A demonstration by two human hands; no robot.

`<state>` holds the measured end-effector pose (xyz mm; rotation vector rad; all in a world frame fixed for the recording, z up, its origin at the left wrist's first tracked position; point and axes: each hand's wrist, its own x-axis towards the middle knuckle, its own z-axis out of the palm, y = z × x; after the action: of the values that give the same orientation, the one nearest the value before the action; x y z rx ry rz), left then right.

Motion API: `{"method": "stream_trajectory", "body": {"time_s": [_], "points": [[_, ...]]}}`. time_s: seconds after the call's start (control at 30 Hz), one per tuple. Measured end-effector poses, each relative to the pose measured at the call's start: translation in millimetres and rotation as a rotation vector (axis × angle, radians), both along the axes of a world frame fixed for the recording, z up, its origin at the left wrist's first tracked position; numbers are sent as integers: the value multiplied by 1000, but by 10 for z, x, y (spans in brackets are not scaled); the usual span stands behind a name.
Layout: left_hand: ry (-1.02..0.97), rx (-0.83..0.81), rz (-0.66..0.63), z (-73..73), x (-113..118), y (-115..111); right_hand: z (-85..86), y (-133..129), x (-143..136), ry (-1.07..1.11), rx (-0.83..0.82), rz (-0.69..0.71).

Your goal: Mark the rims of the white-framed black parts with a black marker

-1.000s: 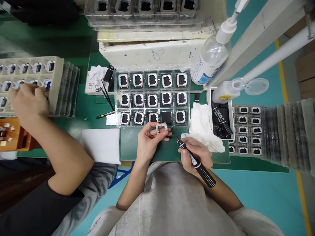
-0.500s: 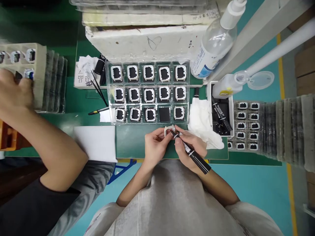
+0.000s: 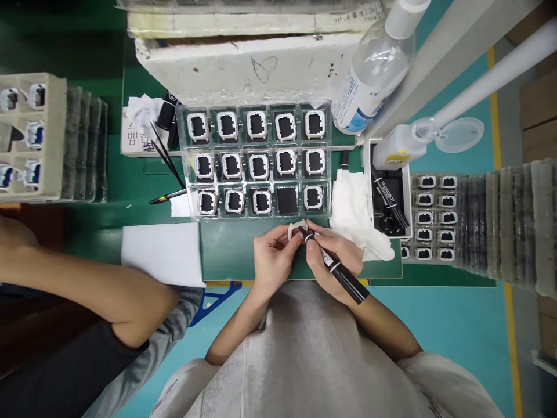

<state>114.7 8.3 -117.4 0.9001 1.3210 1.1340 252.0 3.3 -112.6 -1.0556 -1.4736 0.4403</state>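
Observation:
Between the fingertips of my left hand (image 3: 275,254) is a small whitish square frame (image 3: 296,227), held up just in front of the tray. My right hand (image 3: 335,255) grips a black marker pen (image 3: 343,277), its tip at the inside of the frame; the fingers partly hide the contact. Right hand fingertips also touch the frame's right side. Beyond both hands lies a clear plastic tray (image 3: 190,216) with rows of similar white frames (image 3: 261,201) on black pads. One front-row pocket shows only a black pad (image 3: 287,200).
A white cloth (image 3: 351,209) lies right of the tray, by a white box (image 3: 408,191) holding pens. Bottles (image 3: 361,87) stand behind. Tweezers (image 3: 167,157) and a brush (image 3: 165,196) are left. A co-worker's arm (image 3: 108,284) is near white foam (image 3: 161,252). Stacked trays (image 3: 478,226) stand right.
The co-worker's arm has drawn back from the left-hand tray toward the table edge. The view has shifted slightly; my hands keep the frame and marker in nearly the same pose.

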Motion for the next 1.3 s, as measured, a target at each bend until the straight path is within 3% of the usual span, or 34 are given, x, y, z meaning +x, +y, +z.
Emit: {"method": "stream_trajectory", "body": {"time_s": [0.33,0.5,0.73,0.93,1.1,1.2,1.3], "points": [[148,34,-30,-44,-21,-35,-7,2,9,-28,-25,6],[277,74,-40,-28,-15,-86,-20,56,3,-99,124,44],[83,22,-24,-25,10,-27,44,-10,53,65,-198,59],[139,21,-48,-26,12,-39,-23,35,22,-104,93,58],[272,91,-38,-63,23,-91,27,1,45,25,-99,33],[180,71,-41,-81,29,-79,40,-7,67,103,-178,15],[94,45,-36,-71,26,-57,18,3,66,43,-139,33]]}}
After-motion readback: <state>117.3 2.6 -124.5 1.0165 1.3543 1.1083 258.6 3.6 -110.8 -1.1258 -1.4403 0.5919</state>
